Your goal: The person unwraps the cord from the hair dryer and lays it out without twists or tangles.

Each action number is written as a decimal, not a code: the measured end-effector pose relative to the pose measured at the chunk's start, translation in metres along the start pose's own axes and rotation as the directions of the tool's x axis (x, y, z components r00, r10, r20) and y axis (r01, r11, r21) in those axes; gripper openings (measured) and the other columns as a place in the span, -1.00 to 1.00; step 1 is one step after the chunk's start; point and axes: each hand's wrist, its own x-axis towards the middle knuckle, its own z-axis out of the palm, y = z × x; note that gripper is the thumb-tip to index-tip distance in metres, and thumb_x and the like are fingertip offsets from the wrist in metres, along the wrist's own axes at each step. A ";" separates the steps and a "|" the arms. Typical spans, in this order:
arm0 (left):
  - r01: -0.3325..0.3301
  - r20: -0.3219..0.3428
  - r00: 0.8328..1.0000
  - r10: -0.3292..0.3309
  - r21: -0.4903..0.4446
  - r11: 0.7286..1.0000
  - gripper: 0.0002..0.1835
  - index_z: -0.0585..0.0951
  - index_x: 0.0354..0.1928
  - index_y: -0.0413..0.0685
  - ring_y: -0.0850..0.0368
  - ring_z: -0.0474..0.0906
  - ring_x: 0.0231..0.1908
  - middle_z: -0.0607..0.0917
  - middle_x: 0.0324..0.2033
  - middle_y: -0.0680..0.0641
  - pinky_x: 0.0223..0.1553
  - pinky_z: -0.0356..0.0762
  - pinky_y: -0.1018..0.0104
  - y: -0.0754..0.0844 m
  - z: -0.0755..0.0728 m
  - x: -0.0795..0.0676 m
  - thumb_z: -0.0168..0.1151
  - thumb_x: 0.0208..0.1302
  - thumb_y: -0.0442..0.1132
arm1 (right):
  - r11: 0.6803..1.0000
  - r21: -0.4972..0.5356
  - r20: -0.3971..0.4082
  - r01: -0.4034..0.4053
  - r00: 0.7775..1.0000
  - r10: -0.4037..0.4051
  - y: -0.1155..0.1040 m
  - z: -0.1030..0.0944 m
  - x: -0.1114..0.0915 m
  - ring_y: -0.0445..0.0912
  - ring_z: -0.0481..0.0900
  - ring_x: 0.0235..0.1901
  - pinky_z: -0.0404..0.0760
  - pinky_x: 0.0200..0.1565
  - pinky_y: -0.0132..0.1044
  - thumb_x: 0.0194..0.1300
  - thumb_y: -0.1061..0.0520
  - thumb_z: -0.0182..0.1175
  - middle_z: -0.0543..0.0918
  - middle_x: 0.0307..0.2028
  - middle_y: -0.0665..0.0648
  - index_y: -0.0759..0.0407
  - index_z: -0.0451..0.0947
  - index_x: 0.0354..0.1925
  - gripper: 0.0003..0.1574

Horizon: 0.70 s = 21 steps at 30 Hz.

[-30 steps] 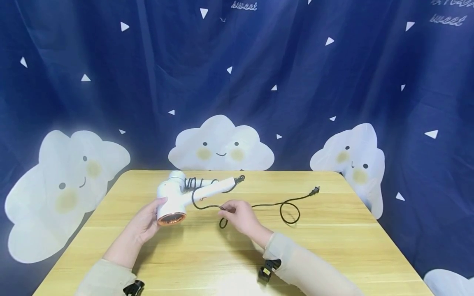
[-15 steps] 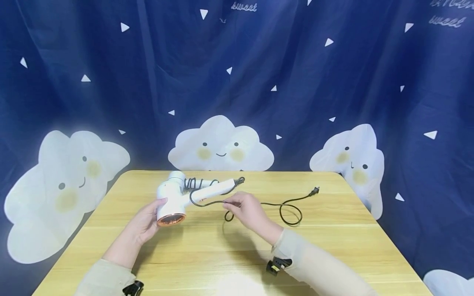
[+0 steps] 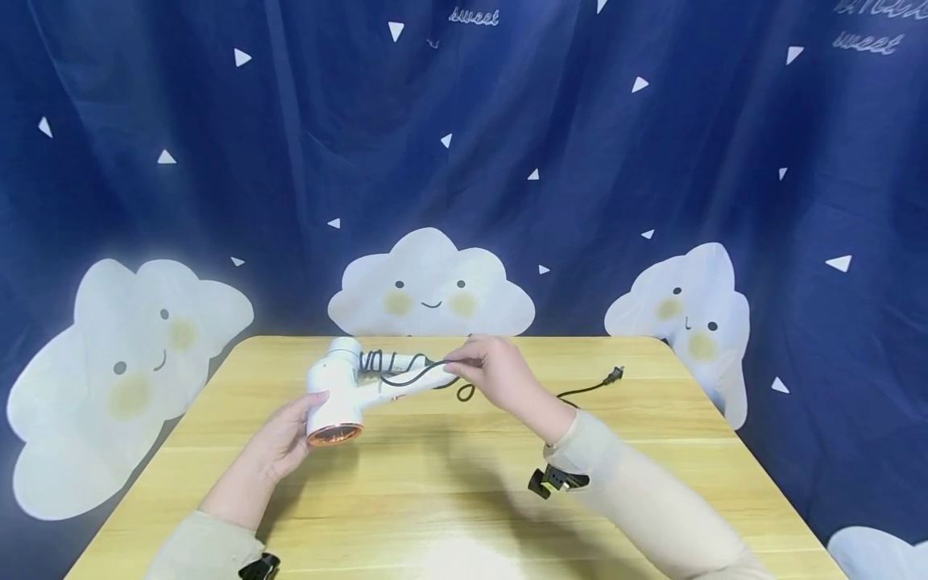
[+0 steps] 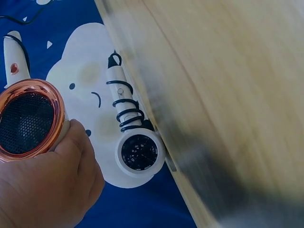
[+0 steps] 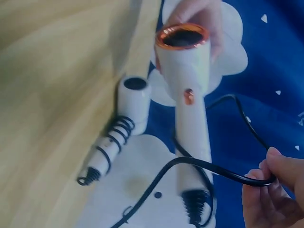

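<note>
A white hair dryer (image 3: 333,395) with a copper-coloured rim is held by its body in my left hand (image 3: 286,439), raised off the table. In the left wrist view its dark mesh end (image 4: 26,123) faces the camera. My right hand (image 3: 500,377) pinches the black cord (image 5: 228,175) between thumb and fingers, beside the handle's end. Part of the cord crosses the handle (image 5: 192,133) in the right wrist view. Behind it, a second white hair dryer (image 5: 135,107) lies on the table, cord coiled around its handle (image 4: 124,95).
The cord's free end runs right to a black plug (image 3: 615,374) on the wooden table (image 3: 406,499). A dark blue curtain (image 3: 449,185) with printed clouds hangs right behind the table's back edge.
My right hand has moved up and away from me with the cord, to the handle's end. The cord now lies closer along the handle. My left hand stays in place.
</note>
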 end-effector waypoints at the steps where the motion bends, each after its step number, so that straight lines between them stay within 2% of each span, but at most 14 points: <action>1: 0.000 0.002 1.000 0.000 0.003 1.000 -0.44 0.05 0.22 -0.36 0.13 0.57 -0.18 0.55 -0.18 -0.03 -0.03 0.52 0.27 0.000 0.000 0.000 -0.03 0.36 -0.18 | 1.000 -0.001 0.005 0.003 1.000 -0.003 0.000 -0.002 0.002 -0.27 0.40 -0.57 0.45 -0.50 -0.41 0.08 0.07 0.33 0.58 -0.50 -0.14 0.03 0.71 -0.33 -0.87; 6: -0.004 0.017 1.000 0.003 0.009 1.000 -0.45 0.04 0.23 -0.36 0.13 0.57 -0.18 0.57 -0.19 -0.02 -0.04 0.52 0.27 -0.001 0.000 0.000 -0.04 0.36 -0.19 | 1.000 -0.007 0.046 -0.016 0.999 0.016 0.000 -0.013 0.011 -0.28 0.47 -0.52 0.50 -0.44 -0.42 0.09 0.07 0.32 0.61 -0.48 -0.12 0.04 0.71 -0.32 -0.86; 12: -0.010 0.012 1.000 0.009 0.024 1.000 -0.45 0.02 0.24 -0.35 0.14 0.57 -0.18 0.56 -0.19 -0.01 -0.05 0.52 0.29 -0.001 0.000 -0.004 -0.06 0.37 -0.20 | 0.997 -0.064 0.105 -0.053 0.993 0.060 0.003 -0.026 0.025 -0.28 0.55 -0.42 0.54 -0.33 -0.43 0.09 0.03 0.32 0.64 -0.44 -0.12 0.01 0.71 -0.33 -0.85; 16: -0.014 0.019 1.000 0.013 0.026 1.000 -0.41 -0.02 0.26 -0.37 0.14 0.56 -0.17 0.54 -0.17 -0.01 -0.03 0.51 0.29 -0.001 0.000 -0.004 -0.08 0.38 -0.20 | 0.996 -0.052 0.104 -0.068 0.992 0.073 0.009 -0.031 0.034 -0.27 0.54 -0.45 0.54 -0.37 -0.40 0.10 0.03 0.32 0.64 -0.45 -0.11 0.01 0.72 -0.34 -0.87; 21: -0.017 0.038 0.999 0.015 0.036 0.999 -0.34 -0.10 0.30 -0.40 0.12 0.55 -0.14 0.52 -0.13 -0.04 0.00 0.49 0.27 -0.002 -0.002 -0.006 -0.07 0.37 -0.19 | 0.991 0.001 0.104 -0.134 0.986 0.133 0.023 -0.030 0.043 -0.23 0.52 -0.54 0.54 -0.47 -0.38 0.11 0.05 0.31 0.61 -0.48 -0.08 0.05 0.72 -0.34 -0.86</action>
